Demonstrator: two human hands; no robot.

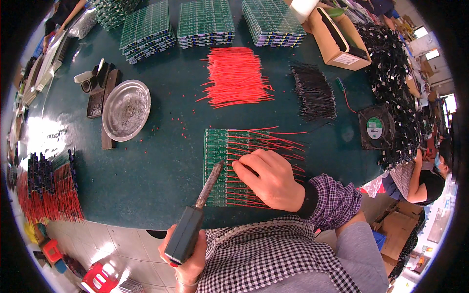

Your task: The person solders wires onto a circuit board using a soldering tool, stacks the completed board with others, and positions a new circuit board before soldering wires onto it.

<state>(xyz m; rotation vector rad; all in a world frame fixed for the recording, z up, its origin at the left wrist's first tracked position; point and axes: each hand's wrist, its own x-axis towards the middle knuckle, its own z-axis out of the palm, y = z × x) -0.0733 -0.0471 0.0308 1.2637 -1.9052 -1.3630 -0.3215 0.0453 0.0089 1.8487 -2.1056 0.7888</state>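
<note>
My left hand (196, 256) is wrapped round the dark grey handle of a soldering iron (191, 225). The iron's long metal shaft slants up and away, and its tip touches or hovers just over a green circuit board panel (215, 146). Thin red wires (288, 142) run off the panel's right side in a row. Over those wires lies my right hand (273, 178), thumb and forefinger pinched by the iron's tip on what looks like one red wire; the fingers partly hide its end. A checked sleeve with a dark cuff covers the right wrist.
Beyond the panel lie a pile of red wires (237, 75) and a bundle of black wires (315, 92). Stacked green boards (205, 22) line the back. A metal dish (128, 110) is at left, wired boards (51, 185) nearer. A fan (376, 127) and black cables (388, 63) are right.
</note>
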